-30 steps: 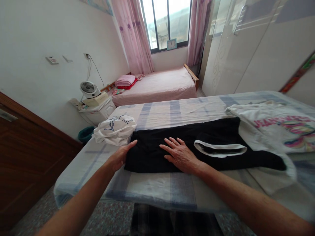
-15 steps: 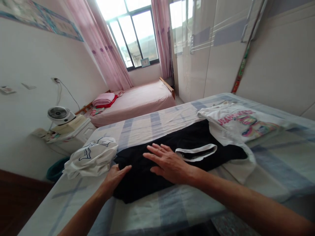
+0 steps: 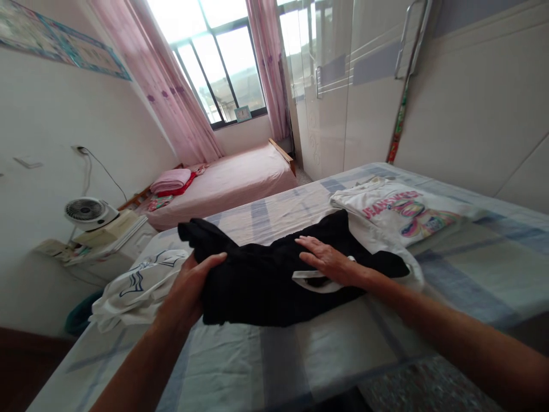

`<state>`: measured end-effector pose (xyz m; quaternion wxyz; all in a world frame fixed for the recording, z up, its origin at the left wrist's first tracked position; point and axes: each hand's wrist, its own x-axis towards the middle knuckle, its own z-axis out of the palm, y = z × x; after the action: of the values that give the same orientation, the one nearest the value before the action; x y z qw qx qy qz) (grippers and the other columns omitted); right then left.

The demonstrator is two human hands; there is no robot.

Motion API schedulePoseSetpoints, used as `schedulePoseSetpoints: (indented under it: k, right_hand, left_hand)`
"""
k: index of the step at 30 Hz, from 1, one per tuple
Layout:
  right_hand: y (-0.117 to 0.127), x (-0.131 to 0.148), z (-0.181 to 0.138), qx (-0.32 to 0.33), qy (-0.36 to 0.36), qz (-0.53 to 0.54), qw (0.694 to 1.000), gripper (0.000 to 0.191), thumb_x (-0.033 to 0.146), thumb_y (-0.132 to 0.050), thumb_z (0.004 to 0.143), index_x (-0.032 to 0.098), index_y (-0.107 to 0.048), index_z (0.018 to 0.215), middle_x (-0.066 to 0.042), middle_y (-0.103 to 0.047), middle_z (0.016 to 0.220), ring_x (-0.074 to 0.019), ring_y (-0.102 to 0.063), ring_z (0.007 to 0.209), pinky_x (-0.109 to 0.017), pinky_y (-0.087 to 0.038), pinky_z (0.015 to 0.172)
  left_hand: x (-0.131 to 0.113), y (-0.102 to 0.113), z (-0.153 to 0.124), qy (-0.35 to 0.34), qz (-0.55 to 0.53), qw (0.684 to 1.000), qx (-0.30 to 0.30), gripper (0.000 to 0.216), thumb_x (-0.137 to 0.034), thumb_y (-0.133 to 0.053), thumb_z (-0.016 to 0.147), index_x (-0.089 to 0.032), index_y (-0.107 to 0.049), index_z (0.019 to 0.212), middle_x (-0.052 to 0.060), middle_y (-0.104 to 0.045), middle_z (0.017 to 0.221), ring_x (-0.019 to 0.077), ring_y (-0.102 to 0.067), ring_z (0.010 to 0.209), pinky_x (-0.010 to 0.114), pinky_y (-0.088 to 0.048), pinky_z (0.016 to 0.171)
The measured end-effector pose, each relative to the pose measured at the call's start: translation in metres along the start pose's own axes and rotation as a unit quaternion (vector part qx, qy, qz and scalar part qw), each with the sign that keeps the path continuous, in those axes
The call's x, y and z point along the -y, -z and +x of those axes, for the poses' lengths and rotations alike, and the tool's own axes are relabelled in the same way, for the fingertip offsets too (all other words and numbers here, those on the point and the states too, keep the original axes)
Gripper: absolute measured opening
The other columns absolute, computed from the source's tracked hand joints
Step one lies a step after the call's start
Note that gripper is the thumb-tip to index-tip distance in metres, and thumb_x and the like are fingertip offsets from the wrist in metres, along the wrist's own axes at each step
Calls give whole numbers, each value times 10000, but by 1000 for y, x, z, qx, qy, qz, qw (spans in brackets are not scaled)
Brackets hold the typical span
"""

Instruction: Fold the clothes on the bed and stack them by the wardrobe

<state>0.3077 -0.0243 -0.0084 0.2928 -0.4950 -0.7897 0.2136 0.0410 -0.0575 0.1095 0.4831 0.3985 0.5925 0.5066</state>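
Bedroom; checked bed (image 3: 266, 366) serves as surface. At centre the black garment (image 3: 253, 292) lies partly folded. Its 9 o'clock end is gripped and raised by the left hand (image 3: 189, 292); the right hand (image 3: 328, 260) is pressed flat on the middle. Raised end not yet laid over. White shirt (image 3: 398, 209) lies spread at 2 o'clock.
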Motion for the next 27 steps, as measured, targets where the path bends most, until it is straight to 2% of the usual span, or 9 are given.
schedulePoseSetpoints:
  k: [5,8,10,12,14,18,21,24,27]
  right_hand:
    - [62,-15,0,-24,-48,178,983,629,500,-48,960,155,-334,1401,-116,-495,1334,-196,-537,1152,-361,-477,923]
    - [84,-33,-6,-38,-145,368,918,699,601,-111,922,134,-448,1317,-124,-604,1193,-227,-597,1058,-379,-504,872]
    - [90,-46,-13,-55,-204,412,886,726,653,-154,891,136,-548,1213,-110,-673,1036,-242,-633,974,-381,-520,837]
    - [92,-57,-21,-66,-234,412,878,725,681,-184,869,147,-617,1101,-100,-699,892,-254,-657,874,-385,-538,783]
    - [91,-65,-28,-58,-244,379,891,667,666,-253,863,154,-644,1033,-100,-701,823,-261,-666,797,-394,-549,735]
    - [92,-73,-27,-48,-239,272,931,425,451,-522,802,146,-611,1084,-90,-702,838,-256,-668,755,-378,-556,700]
    - [98,-79,-17,-81,-223,206,950,480,299,-546,749,164,-530,1209,-69,-695,931,-241,-660,822,-356,-546,733]
    - [104,-85,-7,-123,-203,97,966,586,199,-517,704,171,-465,1287,-74,-642,1108,-238,-608,992,-360,-480,885]
    - [107,-87,-7,-147,-211,-19,966,645,137,-518,646,118,-469,1289,-139,-623,1121,-300,-566,1058,-438,-409,954]
  left_hand:
    - [-29,-96,-1,-105,-10,980,170,417,-214,-717,618,-156,-569,1004,-17,-620,705,129,-592,597,220,-491,554]
    - [-22,-145,2,-72,61,935,342,503,-433,-651,735,-172,-546,1153,54,-652,907,191,-632,743,286,-515,632]
    - [-5,-161,4,-117,148,907,375,537,-525,-536,808,-175,-539,1216,95,-636,1065,241,-622,915,347,-505,770]
    - [19,-162,3,-233,229,889,320,491,-487,-494,850,-169,-563,1219,109,-589,1198,271,-534,1121,388,-401,971]
    - [46,-150,-1,-333,291,858,262,448,-432,-498,864,-186,-571,1231,100,-496,1336,277,-367,1296,394,-249,1092]
    - [91,-122,-19,-391,391,778,297,479,-444,-515,858,-283,-498,1309,42,-309,1476,269,-145,1397,464,-111,1133]
    - [108,-112,-28,-397,430,748,312,486,-466,-509,860,-294,-486,1314,51,-307,1474,278,-149,1395,508,-61,1128]
    - [116,-107,-29,-383,422,757,319,489,-452,-524,855,-288,-483,1315,53,-332,1461,269,-160,1393,505,-49,1132]
    - [119,-97,-26,-356,349,828,257,447,-375,-531,858,-285,-504,1295,33,-290,1485,248,-139,1400,468,-73,1143]
